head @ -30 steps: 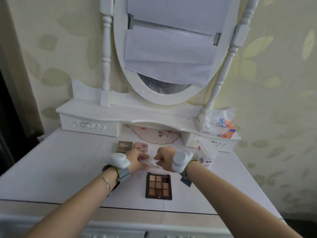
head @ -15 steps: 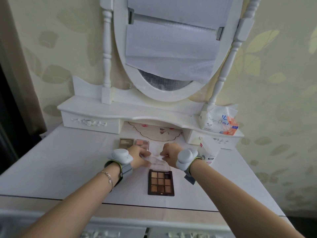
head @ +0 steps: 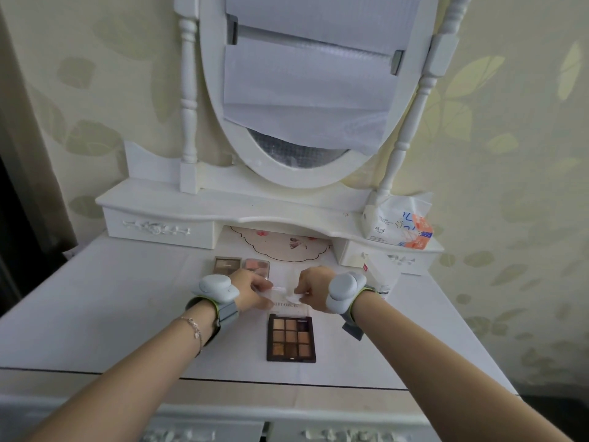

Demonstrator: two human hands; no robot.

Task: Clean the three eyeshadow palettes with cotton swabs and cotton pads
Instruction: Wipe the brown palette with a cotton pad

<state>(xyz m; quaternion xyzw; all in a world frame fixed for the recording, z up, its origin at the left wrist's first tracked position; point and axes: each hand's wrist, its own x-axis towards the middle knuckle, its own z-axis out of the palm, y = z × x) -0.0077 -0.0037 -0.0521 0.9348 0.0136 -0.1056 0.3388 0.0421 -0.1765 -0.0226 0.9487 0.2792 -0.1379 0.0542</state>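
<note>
Both hands have drawn slightly apart: the left hand (head: 251, 290) pinches a clear plastic packet (head: 276, 291), the right hand (head: 314, 290) pinches a white cotton pad (head: 294, 296). Judging by this, wiping hasn't begun; the nine-pan eyeshadow palette (head: 291, 338) lies open on the worktop (head: 127, 298) just below them.

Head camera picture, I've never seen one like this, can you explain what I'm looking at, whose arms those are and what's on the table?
The camera sits on a person's head and looks down at their own two arms, with grey devices strapped to both wrists. No robot is involved. On the white dressing table lies an open nine-pan palette. Two smaller palettes lie further back. The left hand steadies the nine-pan palette's clear lid; the right hand pinches what looks like a cotton pad against it. A tissue pack stands on the shelf.
</note>
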